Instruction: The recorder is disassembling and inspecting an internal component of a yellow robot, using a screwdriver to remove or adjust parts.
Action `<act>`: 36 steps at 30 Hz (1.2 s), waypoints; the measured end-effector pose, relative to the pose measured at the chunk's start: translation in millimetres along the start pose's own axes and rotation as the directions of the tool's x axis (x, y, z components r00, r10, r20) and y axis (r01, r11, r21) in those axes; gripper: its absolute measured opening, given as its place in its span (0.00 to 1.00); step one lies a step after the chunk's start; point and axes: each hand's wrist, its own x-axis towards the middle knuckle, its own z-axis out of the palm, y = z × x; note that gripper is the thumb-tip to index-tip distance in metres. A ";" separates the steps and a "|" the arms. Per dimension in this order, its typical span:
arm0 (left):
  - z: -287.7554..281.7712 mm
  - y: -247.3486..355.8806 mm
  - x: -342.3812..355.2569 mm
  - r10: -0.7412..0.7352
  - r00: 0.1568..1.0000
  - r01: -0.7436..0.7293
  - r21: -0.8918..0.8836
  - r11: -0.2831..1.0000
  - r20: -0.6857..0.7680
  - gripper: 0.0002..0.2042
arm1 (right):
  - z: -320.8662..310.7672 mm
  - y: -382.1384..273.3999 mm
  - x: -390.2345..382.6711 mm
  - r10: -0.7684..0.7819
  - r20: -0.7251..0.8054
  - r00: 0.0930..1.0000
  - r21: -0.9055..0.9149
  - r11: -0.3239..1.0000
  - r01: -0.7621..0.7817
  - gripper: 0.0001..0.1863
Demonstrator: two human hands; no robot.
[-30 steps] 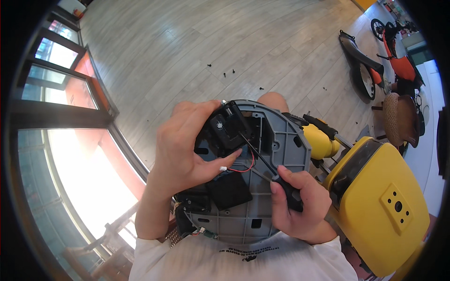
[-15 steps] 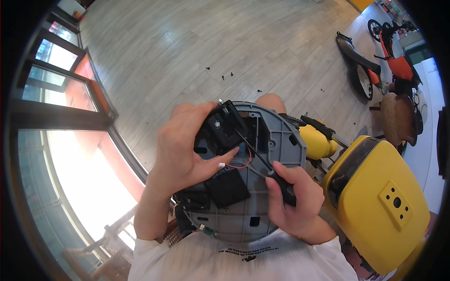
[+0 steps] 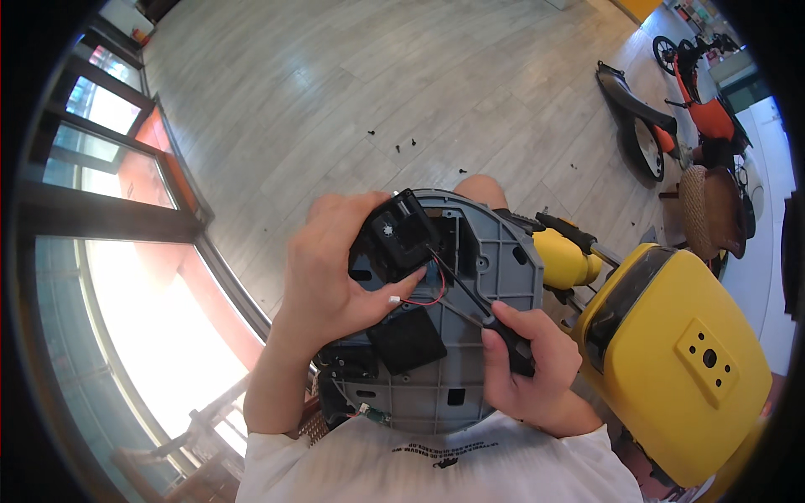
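My left hand (image 3: pixel 323 260) is closed round a black box-shaped motor module (image 3: pixel 401 239), tilted over a round grey plastic base (image 3: pixel 503 260) on my lap. A white star-shaped spindle shows on the module's face. A thin red wire (image 3: pixel 442 285) loops from it to a small white plug near my left thumb. My right hand (image 3: pixel 537 365) grips the dark handle of a screwdriver (image 3: pixel 508 342); its shaft slants up-left, with the tip at the module's lower right edge. A flat black block (image 3: pixel 408 341) sits in the base below, and a small green circuit board (image 3: pixel 375 413) lies at its near edge.
Several small dark screws (image 3: pixel 397 148) are scattered on the wooden floor (image 3: pixel 335 75) ahead. A large yellow case (image 3: pixel 683 369) stands close on my right. Farther right are a wicker chair (image 3: pixel 713 214), a black curved part (image 3: pixel 641 138) and an orange bike (image 3: pixel 713 117). Glass doors (image 3: pixel 134 310) line the left.
The module in my left hand has turned and dipped slightly, with the screwdriver tip still at its edge. Otherwise the view has shifted a little.
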 end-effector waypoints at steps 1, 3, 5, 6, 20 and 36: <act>0.4 -0.6 -0.3 -0.005 1.000 0.005 -0.006 1.000 0.007 0.33 | 0.7 1.2 -2.4 0.018 -0.012 1.000 0.022 1.000 -0.018 0.16; 0.6 -0.1 0.5 -0.009 1.000 0.009 -0.015 1.000 0.014 0.33 | 0.2 2.0 -2.9 0.037 -0.024 0.999 0.041 0.999 -0.036 0.16; -0.4 0.4 1.4 -0.018 0.999 0.018 -0.008 1.000 0.026 0.33 | 1.0 3.3 -0.2 0.019 -0.023 1.000 0.024 1.000 -0.018 0.16; -0.6 -0.1 1.2 -0.017 0.999 0.017 -0.007 1.000 0.028 0.33 | 2.0 3.6 1.0 0.020 -0.024 1.000 0.025 1.000 -0.019 0.16; 0.6 -2.3 3.7 -0.028 0.999 0.029 -0.059 0.998 0.020 0.31 | 6.2 2.1 5.9 -0.004 0.042 0.999 -0.007 1.000 0.004 0.19; -1.5 -0.9 2.9 -0.025 0.999 0.028 -0.090 0.996 0.029 0.30 | 13.3 4.3 15.1 0.005 0.068 0.998 0.018 1.000 -0.007 0.18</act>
